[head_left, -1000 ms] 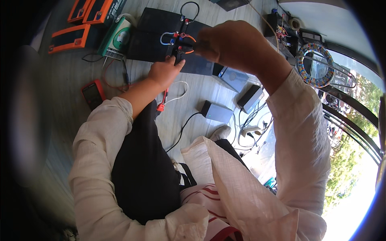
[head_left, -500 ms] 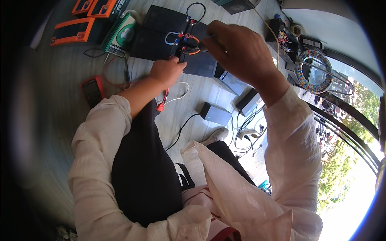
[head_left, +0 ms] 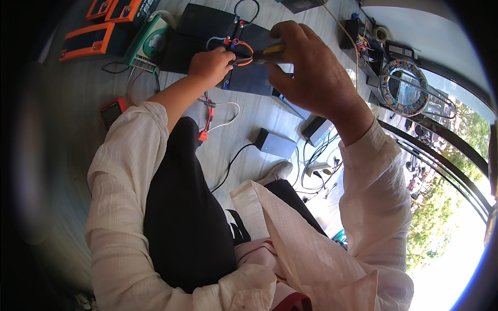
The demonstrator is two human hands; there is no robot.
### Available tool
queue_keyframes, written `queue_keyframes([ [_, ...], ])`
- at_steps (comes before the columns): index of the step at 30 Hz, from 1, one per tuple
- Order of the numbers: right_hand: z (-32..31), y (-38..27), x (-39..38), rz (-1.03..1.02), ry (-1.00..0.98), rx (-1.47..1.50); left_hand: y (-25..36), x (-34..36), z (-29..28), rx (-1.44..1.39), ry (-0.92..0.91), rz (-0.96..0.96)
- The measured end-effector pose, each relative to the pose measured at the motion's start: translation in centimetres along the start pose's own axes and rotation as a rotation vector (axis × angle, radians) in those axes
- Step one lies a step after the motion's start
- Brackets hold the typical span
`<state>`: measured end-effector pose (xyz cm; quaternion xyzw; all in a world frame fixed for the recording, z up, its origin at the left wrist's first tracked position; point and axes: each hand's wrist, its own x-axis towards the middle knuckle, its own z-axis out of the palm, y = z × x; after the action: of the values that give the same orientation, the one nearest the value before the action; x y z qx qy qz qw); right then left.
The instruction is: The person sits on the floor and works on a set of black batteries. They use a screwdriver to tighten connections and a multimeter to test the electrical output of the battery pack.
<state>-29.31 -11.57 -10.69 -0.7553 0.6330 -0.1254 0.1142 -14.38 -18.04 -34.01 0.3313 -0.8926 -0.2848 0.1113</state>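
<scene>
Black batteries [head_left: 253, 76] stand together on the floor ahead of me, with short cables bolted to their terminals. My left hand [head_left: 208, 68] is over them, its fingers pinched at the lower end of a short orange cable [head_left: 251, 53]. The cable's other end is at a red-sleeved terminal. In my right hand [head_left: 311, 67] are pliers [head_left: 274, 50] with yellow and dark handles, their nose pointing left along the orange cable. Whether the jaws grip it is too small to tell. A blue cable [head_left: 211, 40] and a black cable [head_left: 246, 5] loop nearby.
Orange-and-black batteries [head_left: 91, 42], a green-and-white charger [head_left: 150, 44] and a red-edged multimeter [head_left: 112, 111] lie to the left. A dark power box [head_left: 276, 143], a red connector [head_left: 203, 136] and tangled cords [head_left: 316, 166] are nearer me. A colourful ring [head_left: 404, 87] is at right.
My left hand has moved up onto the terminals, its fingers now at the orange cable's end. My right hand has turned and shifted slightly, so the yellow pliers handle shows.
</scene>
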Motion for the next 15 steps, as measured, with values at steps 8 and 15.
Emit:
queue_keyframes([
  [8, -0.5, -0.4, 0.0, -0.052, -0.046, -0.079, 0.0, -0.1, 0.2, 0.005, 0.021, 0.009],
  [15, -0.2, 0.2, 0.1, -0.175, 0.089, -0.067, 0.1, 0.3, 0.1, -0.024, 0.016, 0.018],
])
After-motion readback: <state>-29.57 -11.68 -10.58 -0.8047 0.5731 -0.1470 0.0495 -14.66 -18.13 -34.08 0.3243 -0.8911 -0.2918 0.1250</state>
